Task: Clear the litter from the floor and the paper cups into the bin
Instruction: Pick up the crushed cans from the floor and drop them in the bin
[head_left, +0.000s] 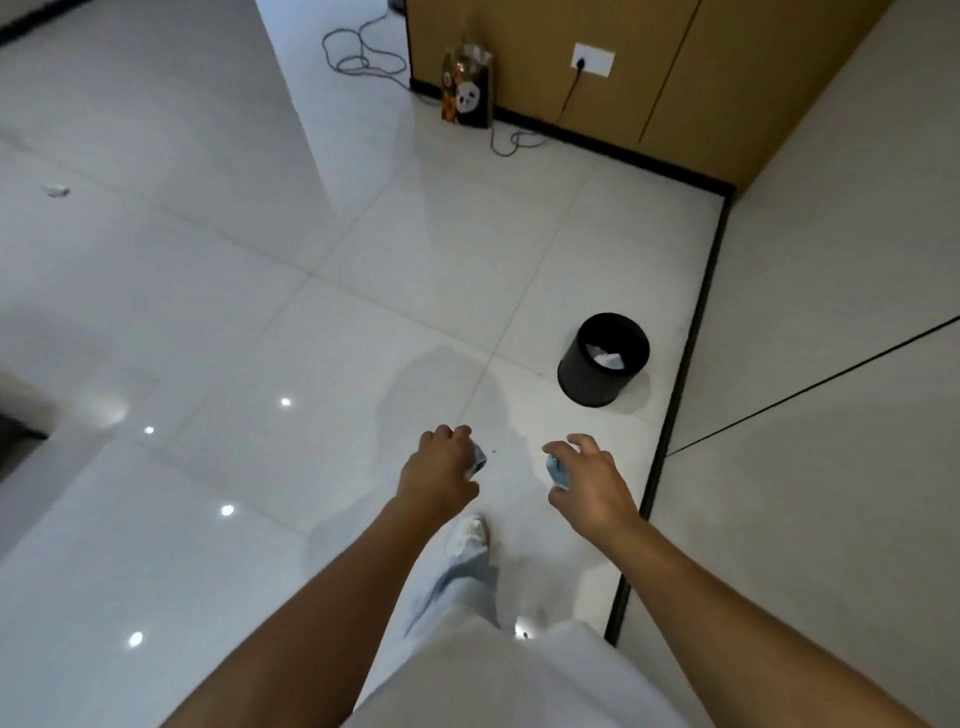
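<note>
My left hand (441, 470) is curled round a small pale-blue scrap (480, 460), and my right hand (587, 480) pinches a second blue scrap (558, 470) against the palm, its outer fingers spread loose. Both are out in front of me, above the floor (363, 312), with the black bin (605, 358) ahead and to the right, near the dark skirting strip (696, 338). White crumpled paper already lies inside it.

The risk, as I judge it, is letting go too soon: these scraps look light and would flutter short of the rim onto the tiles. The right grip seems the weaker one, and a piece could slip out on the way.

The tiles are glossy white and mirror the ceiling lights, so pale litter hides easily. One more crumpled bit (57, 190) lies far off to the left, probably paper, though it is too small to tell. A patterned gift bag (467, 88) and a grey cable (363, 57) sit by the wooden cabinet (675, 62).
</note>
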